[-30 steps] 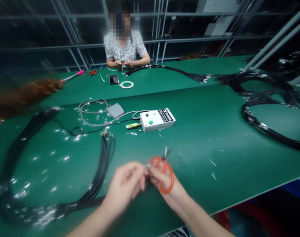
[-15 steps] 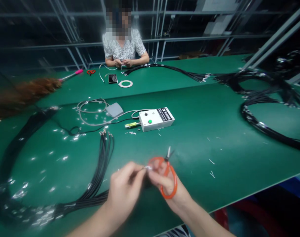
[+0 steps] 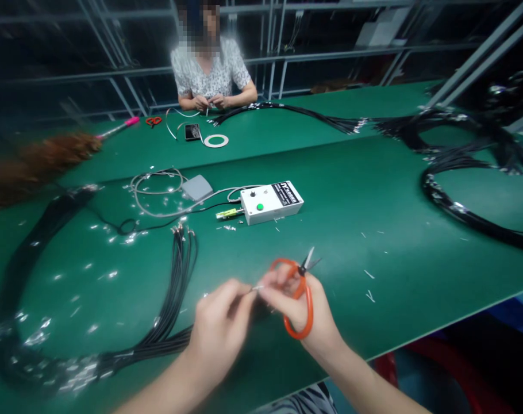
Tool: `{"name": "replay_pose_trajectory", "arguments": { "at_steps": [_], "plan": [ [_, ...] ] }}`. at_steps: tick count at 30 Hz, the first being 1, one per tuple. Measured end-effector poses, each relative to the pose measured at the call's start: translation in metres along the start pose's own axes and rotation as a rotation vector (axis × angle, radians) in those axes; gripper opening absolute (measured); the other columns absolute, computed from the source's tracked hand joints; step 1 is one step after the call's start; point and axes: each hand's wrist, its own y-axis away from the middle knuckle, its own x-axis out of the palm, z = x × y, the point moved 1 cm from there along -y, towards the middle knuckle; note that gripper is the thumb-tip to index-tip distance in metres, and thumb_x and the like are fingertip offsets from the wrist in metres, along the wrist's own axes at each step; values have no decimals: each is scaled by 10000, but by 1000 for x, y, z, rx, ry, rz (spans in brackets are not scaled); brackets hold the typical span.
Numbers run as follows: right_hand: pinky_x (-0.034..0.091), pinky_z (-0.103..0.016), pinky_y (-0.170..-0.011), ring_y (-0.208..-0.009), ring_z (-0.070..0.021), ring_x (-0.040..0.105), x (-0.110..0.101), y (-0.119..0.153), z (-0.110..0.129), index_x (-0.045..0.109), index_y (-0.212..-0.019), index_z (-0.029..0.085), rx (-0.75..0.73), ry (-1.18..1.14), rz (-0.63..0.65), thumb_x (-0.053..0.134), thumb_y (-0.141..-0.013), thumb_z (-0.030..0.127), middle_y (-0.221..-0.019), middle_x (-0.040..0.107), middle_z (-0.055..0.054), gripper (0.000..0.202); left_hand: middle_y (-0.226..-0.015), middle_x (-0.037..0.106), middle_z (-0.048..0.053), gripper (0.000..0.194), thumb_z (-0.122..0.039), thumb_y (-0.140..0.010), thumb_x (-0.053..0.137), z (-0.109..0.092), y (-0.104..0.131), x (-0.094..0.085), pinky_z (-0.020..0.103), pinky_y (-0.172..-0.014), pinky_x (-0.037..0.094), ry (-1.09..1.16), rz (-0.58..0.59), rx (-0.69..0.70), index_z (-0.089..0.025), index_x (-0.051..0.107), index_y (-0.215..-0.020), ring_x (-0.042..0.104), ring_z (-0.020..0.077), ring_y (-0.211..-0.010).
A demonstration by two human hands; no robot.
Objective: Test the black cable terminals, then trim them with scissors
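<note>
My left hand (image 3: 222, 322) pinches the end of a thin wire (image 3: 253, 288), and the black cable bundle (image 3: 158, 348) runs in under it from the left. Facing it, my right hand (image 3: 298, 299) has thumb and finger closed at the same wire tip. Orange-handled scissors (image 3: 308, 307) hang on the right hand's fingers, their blades parted and pointing up and away. Several loose wire ends (image 3: 181, 233) with small metal tips fan out left of my hands. What lies between the right fingertips is too small to make out.
Beyond my hands is a white box (image 3: 272, 204) with a green button, beside a grey pedal (image 3: 196, 187). More black cable coils (image 3: 464, 213) lie at the right. Across the green table (image 3: 352, 190) a person (image 3: 210, 75) handles a white strip near a tape ring (image 3: 216, 141).
The scissors and my right hand have shifted slightly right, with the blades tilted further right. My left hand still pinches the wire. The whole view has moved a little.
</note>
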Motion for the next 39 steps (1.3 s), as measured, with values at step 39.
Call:
{"name": "replay_pose_trajectory", "arguments": {
  "at_steps": [39],
  "plan": [
    [267,-230,-486,-543,-113,389,-16,-6,31,604,-680,200,244,1015,413,683,-729,575,-593,495,41,387,-537,532,-53,155,-268,-838,631,-16,-11,-10,142,-370,284,457,37,-404,-145,585,-755,372,23,-391]
  ]
}}
